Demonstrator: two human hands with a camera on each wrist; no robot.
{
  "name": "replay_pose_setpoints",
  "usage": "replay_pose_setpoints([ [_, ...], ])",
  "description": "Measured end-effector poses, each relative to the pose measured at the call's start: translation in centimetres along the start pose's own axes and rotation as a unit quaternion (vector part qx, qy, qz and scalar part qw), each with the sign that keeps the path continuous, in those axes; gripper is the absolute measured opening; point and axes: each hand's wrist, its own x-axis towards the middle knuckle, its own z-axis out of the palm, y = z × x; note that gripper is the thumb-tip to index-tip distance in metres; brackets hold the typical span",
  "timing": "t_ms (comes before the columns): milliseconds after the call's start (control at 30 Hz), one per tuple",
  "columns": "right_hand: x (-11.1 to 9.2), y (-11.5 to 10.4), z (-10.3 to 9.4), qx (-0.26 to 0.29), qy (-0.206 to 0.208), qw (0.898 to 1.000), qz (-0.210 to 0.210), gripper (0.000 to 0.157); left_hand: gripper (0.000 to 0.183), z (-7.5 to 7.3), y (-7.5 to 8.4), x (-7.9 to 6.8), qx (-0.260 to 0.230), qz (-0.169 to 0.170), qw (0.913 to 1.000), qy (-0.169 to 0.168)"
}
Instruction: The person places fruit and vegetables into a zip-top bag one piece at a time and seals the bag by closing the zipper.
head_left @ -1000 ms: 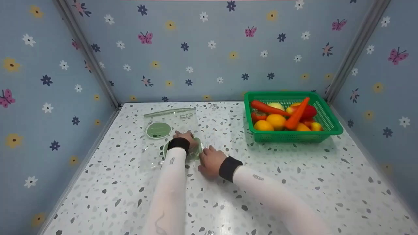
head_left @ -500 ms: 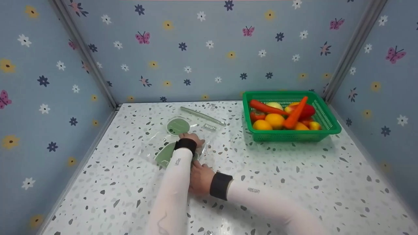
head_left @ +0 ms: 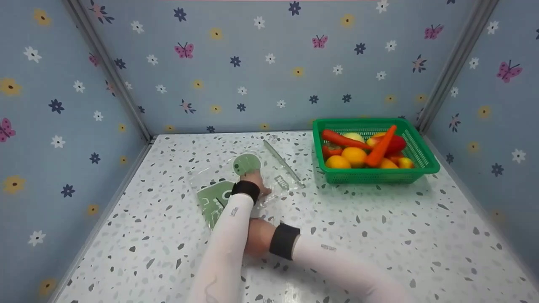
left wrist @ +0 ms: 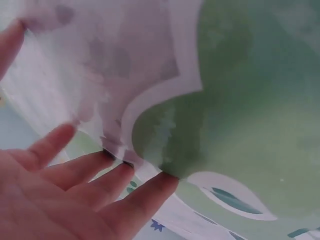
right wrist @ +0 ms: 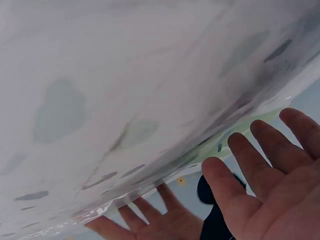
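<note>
A clear zip bag [head_left: 212, 200] printed with a green cartoon figure and a green speech bubble lies turned at an angle on the speckled table. Its green zip strip [head_left: 284, 164] points toward the basket. My left hand [head_left: 254, 181] rests on the bag by the bubble. In the left wrist view, the fingers of that hand [left wrist: 95, 190] are spread, tips on the plastic at the green print. My right hand [head_left: 260, 236] lies flat nearer to me, its fingertips hidden behind the left forearm. The right wrist view has its fingers [right wrist: 267, 150] extended over the bag.
On the back right of the table stands a green plastic basket [head_left: 381, 176] with carrots [head_left: 381, 147], oranges [head_left: 354, 157] and other produce. Flower-patterned walls [head_left: 269, 50] enclose the table at the back and both sides.
The bag has rotated clockwise, its zip end swinging right toward the basket. My left hand has shifted slightly right with it, while my right hand has come nearer to me and left, under the left forearm.
</note>
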Motion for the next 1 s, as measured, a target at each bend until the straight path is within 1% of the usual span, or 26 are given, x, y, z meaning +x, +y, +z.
replay_pose_setpoints([
  [33, -0.2, 0.7, -0.1, 0.025, 0.016, 1.0, 0.007, 0.018, 0.077, -0.1, -0.1, -0.1, -0.003, 0.008, 1.0, -0.004],
  [100, -0.7, 2.3, -0.3, 0.092, 0.046, 0.994, 0.04, 0.017, 0.074, -0.3, -0.5, -0.1, -0.001, 0.028, 0.9995, -0.014],
  [133, -1.0, 3.3, -0.4, 0.146, 0.065, 0.985, 0.069, 0.018, 0.073, -0.5, -0.7, -0.1, 0.005, 0.037, 0.999, -0.022],
  [167, -1.3, 4.4, -0.5, 0.231, 0.091, 0.963, 0.108, 0.02, 0.071, -0.6, -0.8, -0.1, 0.014, 0.048, 0.9984, -0.026],
  [200, -1.6, 5.6, -0.7, 0.272, 0.106, 0.947, 0.135, 0.019, 0.069, -0.6, -1.0, 0.0, 0.022, 0.058, 0.9977, -0.028],
  [233, -2.0, 6.8, -0.9, 0.313, 0.126, 0.926, 0.169, 0.019, 0.068, -0.7, -1.1, 0.0, 0.031, 0.066, 0.9969, -0.032],
  [267, -2.4, 7.9, -0.9, 0.341, 0.142, 0.906, 0.207, 0.019, 0.069, -0.7, -1.3, 0.1, 0.026, 0.066, 0.9968, -0.038],
  [333, -3.2, 10.0, -0.9, 0.369, 0.164, 0.872, 0.277, 0.02, 0.071, -0.7, -1.5, 0.1, 0.011, 0.061, 0.9969, -0.049],
  [367, -3.5, 11.0, -0.7, 0.375, 0.169, 0.857, 0.311, 0.022, 0.071, -0.7, -1.5, 0.1, 0.001, 0.055, 0.997, -0.054],
  [400, -3.9, 11.7, -0.5, 0.373, 0.17, 0.844, 0.345, 0.024, 0.072, -0.7, -1.6, 0.0, -0.014, 0.046, 0.9971, -0.059],
  [467, -4.5, 13.0, 0.1, 0.37, 0.154, 0.823, 0.401, 0.037, 0.073, -0.6, -1.7, -0.2, -0.038, 0.029, 0.9967, -0.066],
  [533, -5.0, 13.7, 0.7, 0.367, 0.124, 0.814, 0.433, 0.048, 0.073, -0.6, -1.7, -0.3, -0.044, 0.024, 0.9965, -0.067],
  [600, -5.3, 14.1, 1.2, 0.372, 0.098, 0.808, 0.446, 0.051, 0.073, -0.7, -1.8, -0.4, -0.048, 0.022, 0.9964, -0.066],
  [633, -5.3, 14.3, 1.4, 0.378, 0.092, 0.807, 0.445, 0.049, 0.073, -0.7, -1.8, -0.4, -0.05, 0.023, 0.9963, -0.066],
  [700, -5.4, 14.5, 1.7, 0.391, 0.086, 0.802, 0.443, 0.041, 0.073, -0.7, -1.8, -0.4, -0.059, 0.024, 0.9958, -0.067],
  [833, -5.3, 14.8, 1.9, 0.415, 0.088, 0.79, 0.443, 0.03, 0.073, -0.5, -1.9, -0.1, -0.064, 0.025, 0.9956, -0.064],
  [900, -5.3, 15.0, 2.0, 0.419, 0.084, 0.789, 0.442, 0.029, 0.073, -0.3, -2.1, 0.3, -0.052, 0.03, 0.9963, -0.061],
  [1000, -5.2, 15.3, 2.1, 0.423, 0.078, 0.79, 0.437, 0.025, 0.073, 0.0, -2.3, 0.7, -0.037, 0.034, 0.9971, -0.057],
])
